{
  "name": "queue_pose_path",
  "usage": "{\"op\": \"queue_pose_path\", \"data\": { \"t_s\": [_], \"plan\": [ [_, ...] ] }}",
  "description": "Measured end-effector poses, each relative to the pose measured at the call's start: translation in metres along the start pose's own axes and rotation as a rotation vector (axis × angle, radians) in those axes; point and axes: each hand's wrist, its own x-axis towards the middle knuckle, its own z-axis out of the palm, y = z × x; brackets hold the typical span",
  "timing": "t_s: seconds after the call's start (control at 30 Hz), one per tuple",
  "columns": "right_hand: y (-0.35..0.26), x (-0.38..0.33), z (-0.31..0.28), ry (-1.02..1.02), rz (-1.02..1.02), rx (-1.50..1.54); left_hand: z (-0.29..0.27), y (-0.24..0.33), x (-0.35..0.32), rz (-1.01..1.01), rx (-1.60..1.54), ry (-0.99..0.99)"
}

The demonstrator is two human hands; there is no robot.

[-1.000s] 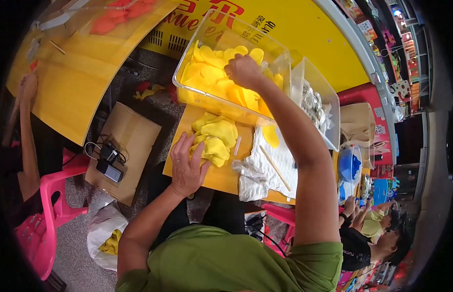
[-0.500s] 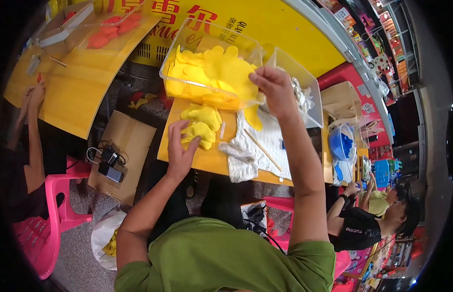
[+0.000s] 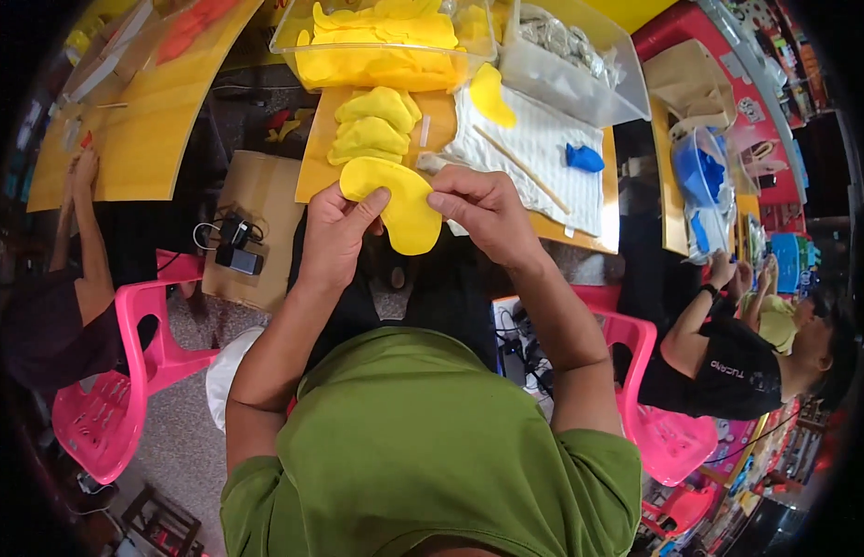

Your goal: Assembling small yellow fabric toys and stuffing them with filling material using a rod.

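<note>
In front of my chest I hold a flat, bean-shaped yellow cloth piece (image 3: 409, 213). My left hand (image 3: 335, 232) pinches its left side, thumb on top. On its upper right edge, my right hand (image 3: 488, 213) grips it between thumb and fingers. Just beyond lie several puffy yellow pieces (image 3: 372, 132) in an overlapping row on the table (image 3: 325, 135). A single flat yellow piece (image 3: 490, 97) rests on a white quilted cloth (image 3: 543, 135), with a thin wooden stick (image 3: 522, 169) and a blue piece (image 3: 584, 158) also there.
A clear bin (image 3: 478, 67) full of flat yellow pieces stands at the back, beside another clear bin (image 3: 571, 91) with greyish-white material. Left is a cardboard box (image 3: 265, 190) with black devices. People sit working on both sides, near pink chairs (image 3: 130, 371).
My right hand has come down from the bin with a yellow piece. My left hand has left the puffy pieces and now holds it too. The view has shifted downward.
</note>
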Motion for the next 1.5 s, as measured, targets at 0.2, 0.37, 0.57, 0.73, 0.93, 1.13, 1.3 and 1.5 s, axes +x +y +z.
{"op": "queue_pose_path", "data": {
  "t_s": [0.2,0.37,0.57,0.73,0.93,1.13,1.3,1.5],
  "plan": [
    [0.03,-0.021,-0.004,0.076,0.032,0.185,0.008,-0.013,-0.015,0.053,0.155,0.135],
    [0.044,-0.034,0.01,0.219,0.028,0.152,0.016,-0.023,-0.035,0.023,0.294,0.009],
    [0.055,-0.042,0.029,0.272,-0.246,-0.241,0.019,-0.026,-0.028,-0.061,0.333,-0.005],
    [0.062,-0.042,0.033,0.323,-0.057,0.015,0.004,-0.033,-0.024,0.004,0.514,0.021],
    [0.059,-0.044,0.056,0.356,-0.386,-0.302,0.008,-0.035,-0.018,0.384,0.719,0.074],
    [0.047,-0.047,0.054,0.173,-0.513,-0.331,0.008,-0.029,-0.019,0.262,0.486,-0.068],
    [0.041,-0.049,0.054,0.199,-0.555,-0.369,0.019,-0.016,-0.017,0.617,0.877,-0.081],
    [0.056,-0.046,0.051,0.465,-0.594,-0.545,0.016,-0.03,-0.023,0.491,0.754,0.008]
  ]
}}
